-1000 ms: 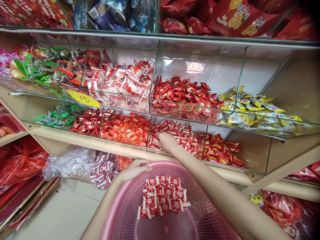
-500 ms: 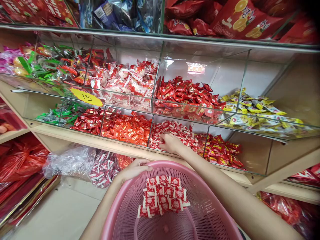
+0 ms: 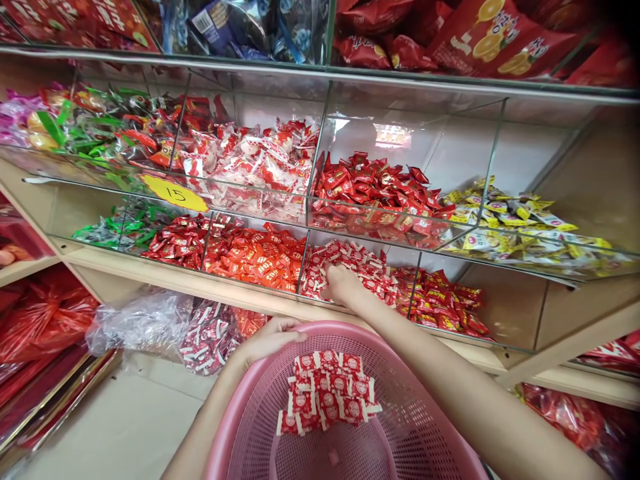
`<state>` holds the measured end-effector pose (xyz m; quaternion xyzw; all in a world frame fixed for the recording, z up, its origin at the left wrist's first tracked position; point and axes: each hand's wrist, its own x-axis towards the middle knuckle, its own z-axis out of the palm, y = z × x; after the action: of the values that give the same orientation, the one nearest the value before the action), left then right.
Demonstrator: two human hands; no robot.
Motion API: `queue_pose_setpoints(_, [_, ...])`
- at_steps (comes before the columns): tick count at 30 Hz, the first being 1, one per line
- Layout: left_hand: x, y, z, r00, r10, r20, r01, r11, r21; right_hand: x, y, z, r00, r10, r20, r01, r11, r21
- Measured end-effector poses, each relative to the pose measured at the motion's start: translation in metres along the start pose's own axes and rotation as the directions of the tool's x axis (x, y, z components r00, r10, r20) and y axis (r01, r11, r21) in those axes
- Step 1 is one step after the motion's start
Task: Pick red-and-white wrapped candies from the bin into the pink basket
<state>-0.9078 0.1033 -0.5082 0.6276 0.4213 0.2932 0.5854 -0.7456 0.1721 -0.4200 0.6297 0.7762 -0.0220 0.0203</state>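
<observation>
Here, left hand [image 3: 269,341] holding pink basket [image 3: 417,423], candies [image 3: 327,401] inside

This is looking like a sweet shop: wrapped sweets [image 3: 367,267] are filling clear compartments [image 3: 318,153] by kind, a yellow tag [image 3: 175,193] is showing "15", and bagged snacks [image 3: 483,37] are sitting above

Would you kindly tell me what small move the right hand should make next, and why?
Probably close the right hand on a few candies and lift: it reaches into their pile, the left hand holds the rim of the basket nearby, and similar pieces lie inside with room to spare.
</observation>
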Motion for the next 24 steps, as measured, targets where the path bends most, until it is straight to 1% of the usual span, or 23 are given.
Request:
queue_pose_setpoints(3, [0.001, -0.001, 0.000, 1.000, 0.001, -0.001, -0.001, 1.000, 0.008, -0.002, 0.001, -0.003, 1.000, 0.010, 0.028, -0.010, 1.000, -0.010])
queue_pose_setpoints(6, [0.001, -0.002, 0.000, 1.000, 0.006, -0.003, -0.005, 1.000, 0.009, -0.005, 0.002, -0.003, 0.999, -0.005, 0.043, 0.006, 1.000, -0.017])
queue_pose_setpoints(13, [-0.001, 0.000, 0.000, 1.000, 0.013, 0.004, -0.013, 1.000, -0.007, -0.010, 0.007, -0.006, 0.997, -0.071, 0.010, 0.071, 0.997, -0.017])
queue_pose_setpoints(16, [-0.001, 0.002, 0.000, 1.000, 0.012, 0.005, -0.012, 1.000, -0.006, -0.005, 0.012, -0.008, 0.990, -0.137, -0.033, 0.137, 0.990, 0.013])
queue_pose_setpoints(18, [-0.001, 0.002, 0.001, 1.000, 0.003, 0.012, -0.002, 1.000, -0.017, 0.000, 0.013, -0.005, 0.976, -0.195, -0.094, 0.200, 0.979, 0.050])
queue_pose_setpoints(20, [-0.001, 0.002, 0.001, 1.000, -0.004, 0.014, 0.005, 1.000, -0.026, 0.007, 0.011, 0.000, 0.964, -0.224, -0.145, 0.237, 0.969, 0.074])
queue_pose_setpoints(24, [-0.001, 0.000, 0.000, 1.000, -0.003, 0.001, 0.003, 1.000, -0.020, 0.018, 0.005, 0.015, 0.963, -0.223, -0.153, 0.236, 0.968, 0.079])
